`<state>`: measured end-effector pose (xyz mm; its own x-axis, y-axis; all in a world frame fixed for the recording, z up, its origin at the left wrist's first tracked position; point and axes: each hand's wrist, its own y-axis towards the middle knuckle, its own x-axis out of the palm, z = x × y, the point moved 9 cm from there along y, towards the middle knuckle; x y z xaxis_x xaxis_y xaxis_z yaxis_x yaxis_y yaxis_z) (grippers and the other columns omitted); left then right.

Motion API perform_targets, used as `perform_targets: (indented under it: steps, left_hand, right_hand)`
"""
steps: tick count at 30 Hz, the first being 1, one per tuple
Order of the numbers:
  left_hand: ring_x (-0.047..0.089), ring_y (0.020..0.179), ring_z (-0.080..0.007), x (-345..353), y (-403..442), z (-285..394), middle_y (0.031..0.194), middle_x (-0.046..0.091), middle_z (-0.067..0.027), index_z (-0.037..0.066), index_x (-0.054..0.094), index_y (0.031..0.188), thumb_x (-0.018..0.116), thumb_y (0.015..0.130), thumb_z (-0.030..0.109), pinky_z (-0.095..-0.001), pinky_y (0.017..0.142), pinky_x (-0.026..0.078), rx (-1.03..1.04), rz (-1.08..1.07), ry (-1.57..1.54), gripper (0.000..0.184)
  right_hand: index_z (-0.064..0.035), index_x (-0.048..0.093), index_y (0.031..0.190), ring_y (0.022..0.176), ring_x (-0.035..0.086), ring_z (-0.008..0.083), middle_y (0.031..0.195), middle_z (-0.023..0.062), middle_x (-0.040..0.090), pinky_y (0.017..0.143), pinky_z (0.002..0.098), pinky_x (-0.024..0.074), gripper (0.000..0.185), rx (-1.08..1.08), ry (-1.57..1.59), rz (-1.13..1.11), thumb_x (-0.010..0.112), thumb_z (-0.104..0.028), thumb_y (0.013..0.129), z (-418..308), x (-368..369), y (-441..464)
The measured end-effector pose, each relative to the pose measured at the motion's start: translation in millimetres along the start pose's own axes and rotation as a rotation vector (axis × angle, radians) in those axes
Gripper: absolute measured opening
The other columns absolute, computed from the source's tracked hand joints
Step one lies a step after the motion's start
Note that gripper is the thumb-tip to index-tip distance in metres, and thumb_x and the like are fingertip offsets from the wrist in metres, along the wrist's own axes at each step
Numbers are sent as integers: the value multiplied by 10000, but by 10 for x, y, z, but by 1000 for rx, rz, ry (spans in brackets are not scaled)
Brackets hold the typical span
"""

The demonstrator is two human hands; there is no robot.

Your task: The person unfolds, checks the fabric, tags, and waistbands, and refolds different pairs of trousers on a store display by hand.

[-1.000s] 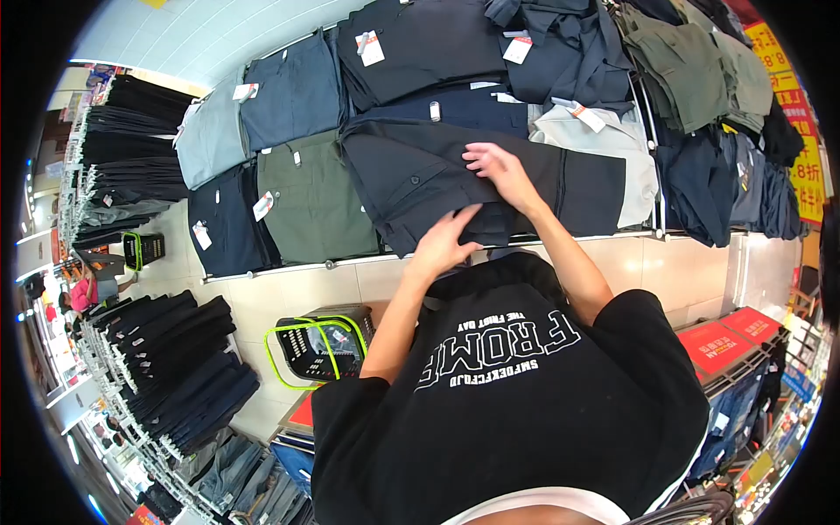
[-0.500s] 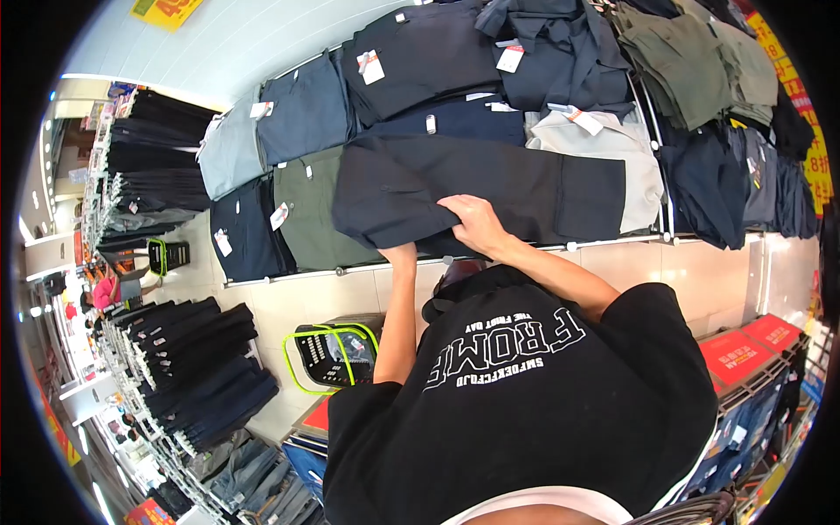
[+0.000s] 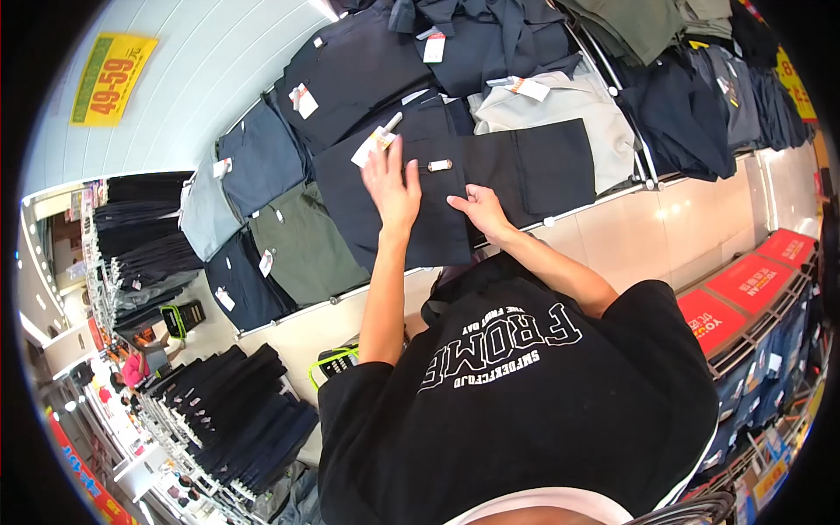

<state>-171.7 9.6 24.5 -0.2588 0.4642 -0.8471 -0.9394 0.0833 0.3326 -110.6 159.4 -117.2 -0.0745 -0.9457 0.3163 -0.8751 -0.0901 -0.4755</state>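
A pair of dark trousers (image 3: 407,210) lies folded on the display in front of me, waistband side to the left and a folded leg section reaching right. My left hand (image 3: 391,188) rests on it palm down with fingers spread, its fingertips at a white price tag (image 3: 372,147). At the edge of the upper fold, my right hand (image 3: 486,213) has its thumb on top of the cloth and its other fingers curled, partly hidden. Between the hands, a small white label (image 3: 439,165) sits on the fabric.
Olive trousers (image 3: 306,245) and navy trousers (image 3: 245,289) lie to the left, light grey trousers (image 3: 560,118) to the right. A metal rail (image 3: 604,66) divides the display. Behind me stand red boxes (image 3: 748,282); a green-rimmed basket (image 3: 332,360) is on the floor.
The dark trousers now lie flatter, with tag and label showing. My left hand has come from beneath the near edge to the top of them. The view has shifted.
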Motion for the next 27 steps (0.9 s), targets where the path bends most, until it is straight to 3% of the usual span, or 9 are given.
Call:
perform_targets:
  steps: [5,8,13,17,21,23,24,25,27]
  left_hand:
    - [210,1415,-437,41,-510,-485,1529,229,-270,26,314,1467,530,940,451,-554,1142,144,-225,130,245,711]
    - [169,1436,-407,-103,-638,-435,1557,174,-245,54,294,1486,519,946,447,-538,1155,100,-282,127,322,704]
    - [281,1393,-404,-254,-924,-886,1513,277,-257,26,313,1469,451,991,401,-520,1129,216,-484,215,367,623]
    - [545,1087,-416,-392,-1247,-1455,1192,569,-286,-75,527,1226,441,1004,366,-445,947,421,-715,455,-53,501]
    - [560,746,-331,-325,-1500,-1795,833,638,-206,-69,605,935,464,1001,392,-408,745,448,-887,502,-393,487]
    - [550,716,-314,-339,-1493,-1792,791,623,-193,-83,596,925,448,1005,412,-406,732,451,-821,444,-333,522]
    - [550,716,-314,-376,-1497,-1770,791,623,-193,-83,596,925,448,1005,412,-406,732,451,-826,457,-332,522]
    - [553,689,-290,-408,-1521,-1749,761,629,-185,-85,611,889,431,1006,441,-402,710,450,-870,444,-252,567]
    - [556,662,-265,-430,-1594,-1741,730,636,-176,-86,626,853,414,1007,470,-398,687,449,-919,440,-169,615]
  right_hand:
    - [-43,350,651,554,333,88,564,9,375,487,327,313,442,-159,-469,42,744,-158,815,-354,-17,-144]
    - [-32,370,655,546,347,92,554,24,377,489,334,328,424,-214,-483,69,743,-161,810,-467,-64,-243]
    - [-36,420,636,513,413,83,545,13,476,472,313,364,405,-33,-519,-28,744,-197,817,-142,-285,-67]
    - [-38,415,619,471,522,86,532,36,526,433,294,418,431,-53,-545,-78,741,-223,832,-235,-224,-72]
    - [-23,483,697,497,558,187,611,88,569,498,354,458,381,-37,-768,-91,738,-272,829,-374,-135,-113]
    - [-21,527,843,684,598,271,811,123,594,622,382,482,332,-532,-992,208,726,-287,828,-1017,12,-349]
    - [-34,536,969,892,569,317,951,128,561,758,412,462,330,-598,-974,173,716,-267,820,-1142,151,-356]
    - [-34,536,969,892,569,317,951,128,561,758,412,462,330,-606,-977,161,716,-267,820,-1249,290,-298]
    - [-35,559,989,960,546,326,964,132,568,812,431,435,314,-1055,-946,37,713,-242,811,-1608,852,-337]
